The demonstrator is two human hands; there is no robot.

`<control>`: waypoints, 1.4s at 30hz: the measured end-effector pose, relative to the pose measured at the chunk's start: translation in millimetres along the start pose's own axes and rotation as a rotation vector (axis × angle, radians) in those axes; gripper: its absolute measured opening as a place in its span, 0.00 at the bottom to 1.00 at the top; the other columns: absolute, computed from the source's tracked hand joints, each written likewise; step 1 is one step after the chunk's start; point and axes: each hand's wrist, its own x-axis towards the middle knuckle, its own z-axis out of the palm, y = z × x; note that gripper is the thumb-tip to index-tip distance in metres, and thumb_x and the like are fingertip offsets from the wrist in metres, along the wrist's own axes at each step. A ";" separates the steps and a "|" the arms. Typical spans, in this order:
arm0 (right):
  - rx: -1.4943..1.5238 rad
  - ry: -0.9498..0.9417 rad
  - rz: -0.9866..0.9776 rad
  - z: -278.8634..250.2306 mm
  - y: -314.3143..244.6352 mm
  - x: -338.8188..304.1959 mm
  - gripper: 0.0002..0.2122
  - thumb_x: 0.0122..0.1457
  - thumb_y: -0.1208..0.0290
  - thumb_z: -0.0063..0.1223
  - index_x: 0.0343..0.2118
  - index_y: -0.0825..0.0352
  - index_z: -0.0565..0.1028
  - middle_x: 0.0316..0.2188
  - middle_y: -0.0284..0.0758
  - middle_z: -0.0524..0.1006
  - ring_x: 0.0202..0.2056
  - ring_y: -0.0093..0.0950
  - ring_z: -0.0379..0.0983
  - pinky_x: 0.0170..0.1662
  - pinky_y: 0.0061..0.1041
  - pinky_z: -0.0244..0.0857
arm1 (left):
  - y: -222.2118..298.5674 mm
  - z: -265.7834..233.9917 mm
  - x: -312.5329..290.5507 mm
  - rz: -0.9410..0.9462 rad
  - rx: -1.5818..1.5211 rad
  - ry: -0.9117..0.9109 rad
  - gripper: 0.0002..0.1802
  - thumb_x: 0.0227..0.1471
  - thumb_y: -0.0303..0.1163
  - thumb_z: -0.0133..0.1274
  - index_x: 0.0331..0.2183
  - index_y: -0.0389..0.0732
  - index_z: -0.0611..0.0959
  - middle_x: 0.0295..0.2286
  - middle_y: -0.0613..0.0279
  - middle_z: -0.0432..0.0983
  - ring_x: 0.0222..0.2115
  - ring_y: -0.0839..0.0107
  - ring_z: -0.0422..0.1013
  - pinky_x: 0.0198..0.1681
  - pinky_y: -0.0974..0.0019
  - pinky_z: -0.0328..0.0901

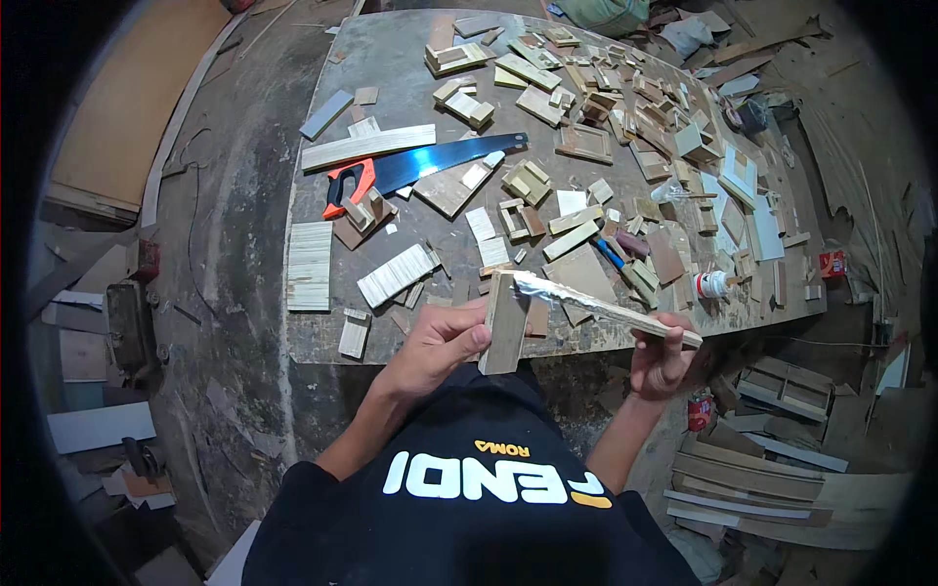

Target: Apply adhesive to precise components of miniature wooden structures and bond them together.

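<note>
My left hand [445, 344] grips a short wooden block [506, 327], thumb on its near side, just over the table's front edge. In my right hand [660, 363] is the far right end of a narrow wooden stick [616, 311], pinched between thumb and fingers. The stick slants up to the left, and its tip meets the top of the block. White, glue-like paste coats the stick's left part and edge. Whether the paste is being spread or the stick is a part being joined, I cannot tell.
On the worktable [391, 59] lie a handsaw [440, 164] with an orange and black handle, a striped wooden board [310, 266], a blue-handled tool [610, 252] and a white jar [713, 284]. Many small wooden assemblies crowd the right side. Stacked planks [752, 488] lie on the floor at right.
</note>
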 end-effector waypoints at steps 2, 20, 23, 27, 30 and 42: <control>0.044 0.075 -0.029 -2.6 7.6 -0.1 0.15 0.59 0.59 0.58 0.37 0.68 0.74 0.29 0.39 0.76 0.25 0.27 0.74 0.23 0.19 0.68 | -3.2 0.8 4.5 0.081 -0.022 -0.025 0.21 0.60 0.38 0.51 0.45 0.28 0.80 0.50 0.50 0.72 0.48 0.73 0.66 0.48 0.70 0.62; -0.051 0.474 0.179 30.6 -8.1 41.3 0.11 0.61 0.60 0.56 0.26 0.60 0.73 0.19 0.25 0.73 0.14 0.14 0.67 0.13 0.11 0.57 | -10.3 15.9 32.3 0.146 -0.014 -0.018 0.24 0.61 0.43 0.49 0.46 0.30 0.80 0.44 0.54 0.77 0.42 0.74 0.71 0.45 0.70 0.64; -0.091 0.509 0.167 37.9 -3.1 52.9 0.12 0.61 0.59 0.56 0.26 0.60 0.73 0.19 0.25 0.74 0.14 0.15 0.67 0.13 0.11 0.57 | -11.7 13.3 32.7 0.016 -0.044 -0.014 0.24 0.61 0.43 0.50 0.47 0.31 0.80 0.43 0.56 0.77 0.43 0.74 0.71 0.47 0.70 0.64; -0.027 0.484 0.236 12.4 -5.4 48.2 0.12 0.61 0.58 0.56 0.27 0.60 0.73 0.19 0.27 0.74 0.12 0.15 0.66 0.13 0.12 0.55 | -6.6 21.0 37.8 0.150 -0.065 -0.012 0.23 0.62 0.41 0.49 0.49 0.31 0.79 0.43 0.57 0.77 0.40 0.77 0.70 0.43 0.74 0.64; -0.064 0.368 0.127 16.2 -14.8 45.7 0.15 0.61 0.58 0.56 0.27 0.66 0.73 0.18 0.32 0.74 0.14 0.20 0.68 0.15 0.16 0.59 | -8.4 21.5 35.7 0.168 0.039 0.071 0.22 0.62 0.40 0.48 0.46 0.31 0.81 0.40 0.58 0.79 0.21 0.86 0.55 0.24 0.80 0.50; -0.707 -0.283 -0.602 62.3 -50.1 23.0 0.15 0.59 0.59 0.59 0.31 0.69 0.75 0.25 0.42 0.78 0.22 0.28 0.75 0.27 0.24 0.72 | 3.2 12.2 13.1 0.125 0.058 0.331 0.16 0.62 0.31 0.49 0.45 0.30 0.81 0.33 0.66 0.73 0.35 0.83 0.66 0.39 0.77 0.63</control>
